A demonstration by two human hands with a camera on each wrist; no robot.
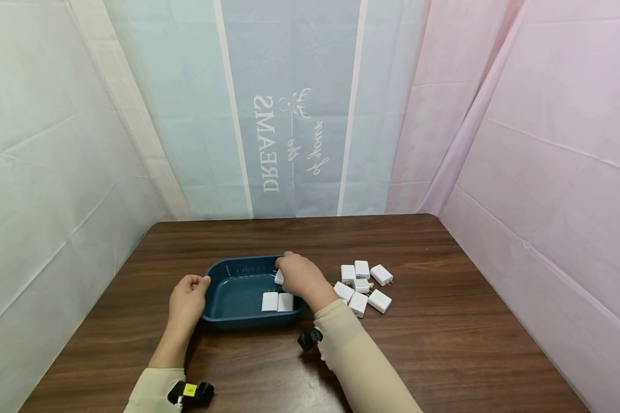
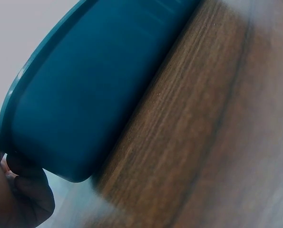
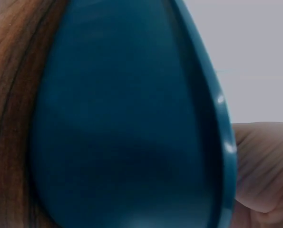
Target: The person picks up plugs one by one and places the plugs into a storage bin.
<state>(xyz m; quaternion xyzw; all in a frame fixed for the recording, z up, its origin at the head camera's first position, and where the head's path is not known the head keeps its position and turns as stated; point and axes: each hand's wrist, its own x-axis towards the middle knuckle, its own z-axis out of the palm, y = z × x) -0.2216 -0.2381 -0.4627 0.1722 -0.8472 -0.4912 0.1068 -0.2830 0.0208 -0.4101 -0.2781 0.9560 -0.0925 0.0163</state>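
Sleeves, two, pale beige: right sleeve [image 1: 364,361] and left sleeve [image 1: 152,390], at the near side, each with a black wrist camera [image 1: 198,394] beside it.
Tray, one, dark blue plastic [image 1: 237,322], rounded rectangle with raised rim, on the dark wood-grain surface [image 1: 444,332]. Left hand [image 1: 187,301]: fingers curled and gripping the tray's left rim. Right hand [image 1: 302,278]: pinching one white charger plug [image 1: 279,277] within the tray's far right corner.
Charger pair, white [image 1: 278,302], side by side on the tray floor, near right; tray floor shows to their left.
Loose chargers, white, at least seven [image 1: 379,301], clustered right of the tray, some touching, prongs visible on several.
Edges and room: wood runs between tray and rear edge, and from cluster to right edge.
Obstruction: right forearm, across the tray's right wall, between tray and cluster.
Surround: printed fabric [image 1: 310,69] behind; plain fabric at both sides.
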